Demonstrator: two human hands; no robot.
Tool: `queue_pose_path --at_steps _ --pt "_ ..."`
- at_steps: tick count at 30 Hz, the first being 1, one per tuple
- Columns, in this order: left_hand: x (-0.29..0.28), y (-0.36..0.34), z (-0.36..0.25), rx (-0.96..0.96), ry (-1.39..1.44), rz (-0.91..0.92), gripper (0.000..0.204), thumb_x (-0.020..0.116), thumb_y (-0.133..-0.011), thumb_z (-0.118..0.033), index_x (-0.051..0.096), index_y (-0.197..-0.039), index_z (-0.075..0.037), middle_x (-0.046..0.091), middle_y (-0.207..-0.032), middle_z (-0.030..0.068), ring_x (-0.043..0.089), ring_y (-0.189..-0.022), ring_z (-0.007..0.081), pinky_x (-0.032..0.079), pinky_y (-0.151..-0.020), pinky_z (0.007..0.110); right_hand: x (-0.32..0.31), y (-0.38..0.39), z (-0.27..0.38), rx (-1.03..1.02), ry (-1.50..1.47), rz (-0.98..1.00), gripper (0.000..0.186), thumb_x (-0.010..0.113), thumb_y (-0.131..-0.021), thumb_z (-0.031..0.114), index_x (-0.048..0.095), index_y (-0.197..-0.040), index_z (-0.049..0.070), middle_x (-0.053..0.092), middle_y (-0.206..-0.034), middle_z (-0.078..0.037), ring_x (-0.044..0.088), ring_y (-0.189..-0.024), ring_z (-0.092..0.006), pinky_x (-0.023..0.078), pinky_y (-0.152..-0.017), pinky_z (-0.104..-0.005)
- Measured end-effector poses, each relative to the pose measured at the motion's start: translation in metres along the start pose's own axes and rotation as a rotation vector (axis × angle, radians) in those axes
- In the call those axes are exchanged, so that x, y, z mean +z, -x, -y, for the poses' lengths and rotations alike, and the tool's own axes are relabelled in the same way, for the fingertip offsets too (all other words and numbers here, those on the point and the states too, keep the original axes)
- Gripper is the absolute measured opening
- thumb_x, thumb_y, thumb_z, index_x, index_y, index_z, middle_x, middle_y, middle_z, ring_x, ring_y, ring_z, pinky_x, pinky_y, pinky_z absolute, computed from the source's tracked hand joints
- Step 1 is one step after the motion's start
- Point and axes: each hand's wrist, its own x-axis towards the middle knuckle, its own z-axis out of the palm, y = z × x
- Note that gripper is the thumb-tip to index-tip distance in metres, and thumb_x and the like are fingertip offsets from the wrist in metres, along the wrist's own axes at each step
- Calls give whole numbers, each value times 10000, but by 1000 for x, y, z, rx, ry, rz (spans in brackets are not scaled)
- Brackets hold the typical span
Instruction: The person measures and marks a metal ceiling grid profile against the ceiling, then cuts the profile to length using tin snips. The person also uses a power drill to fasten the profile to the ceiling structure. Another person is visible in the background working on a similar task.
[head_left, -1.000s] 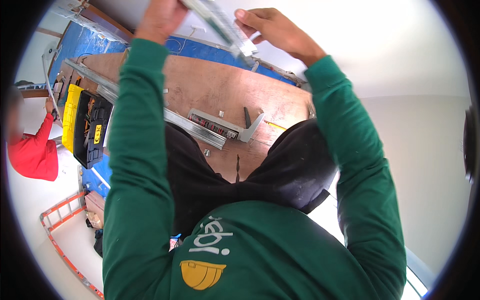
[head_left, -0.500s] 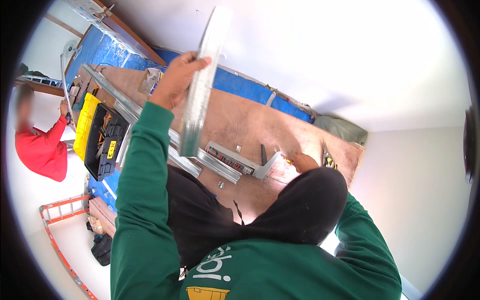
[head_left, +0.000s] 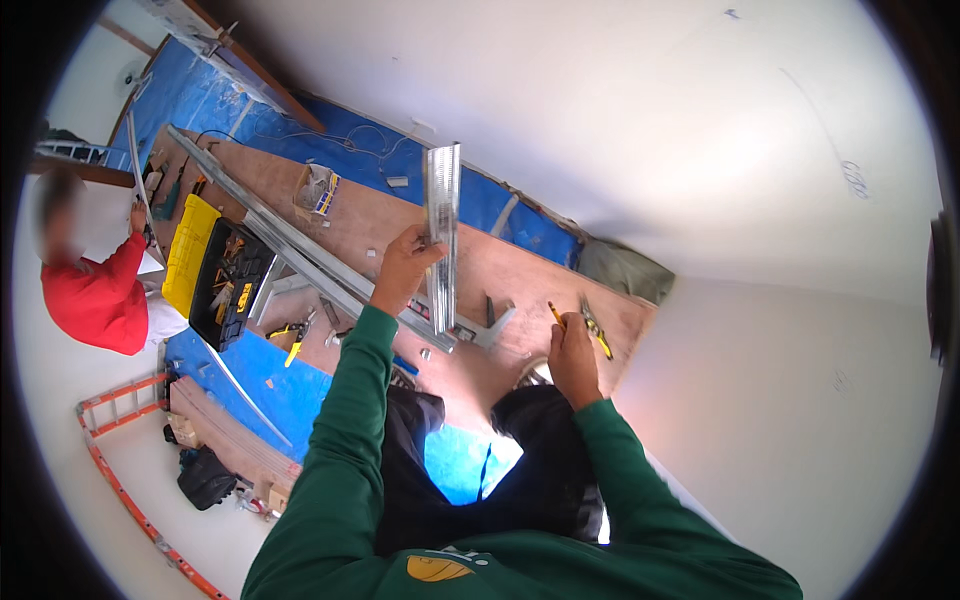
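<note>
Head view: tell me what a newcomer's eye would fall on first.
Probably the shiny metal channel in the left hand, near the picture's middle. Next, the open yellow-and-black toolbox at left and, farther left, a co-worker in red; an orange ladder shows at lower left.

And here the broad brown board [head_left: 350,228] is crossed from far left toward the middle by long metal profiles [head_left: 290,245]; behind them an open box [head_left: 316,192] is set, and at right yellow-handled snips [head_left: 594,325] are laid.

the toolbox [head_left: 228,290] stands left of the metal channel [head_left: 450,220].
</note>
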Motion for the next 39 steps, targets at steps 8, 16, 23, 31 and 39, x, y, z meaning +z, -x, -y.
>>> queue_pose_path --at_steps 8,16,23,31,39 --pt "41 99 -115 21 12 22 300 809 -1006 -59 695 -1277 0 759 -1115 44 704 -1027 118 572 -939 302 -86 57 90 133 -261 -98 290 741 -1081 178 667 -1251 -45 733 -984 -150 687 -871 -206 559 -806 -383" --pt "102 172 -320 361 -313 90 285 826 -976 -74 752 -1247 -26 738 -1026 36 685 -902 163 565 -840 346 -263 41 300 -1 -517 -181 528 820 -1038 223 603 -1450 -27 670 -1115 -74 635 -958 -121 539 -841 -284" --pt "168 251 -505 801 -711 216 321 872 -925 -135 806 -1227 -51 742 -1171 141 736 -1054 343 583 -918 448 -395 46 386 6 -978 -194 397 841 -1021 234 666 -1304 18 673 -885 -8 568 -674 -71 504 -635 -289" --pt "193 296 -599 931 -742 138 739 969 -808 -295 680 -1465 -121 709 -1278 128 719 -1172 342 604 -991 443 -455 60 390 -348 -1633 -11 255 788 -1067 285 571 -1104 158 423 -766 88 365 -624 -55 348 -572 -259" --pt "218 302 -640 1110 -987 51 766 971 -786 -443 708 -1415 -93 747 -1212 88 753 -1047 331 610 -893 458 -496 57 394 -391 -1625 70 260 758 -1098 348 604 -1186 157 495 -934 87 358 -648 -48 351 -585 -233"
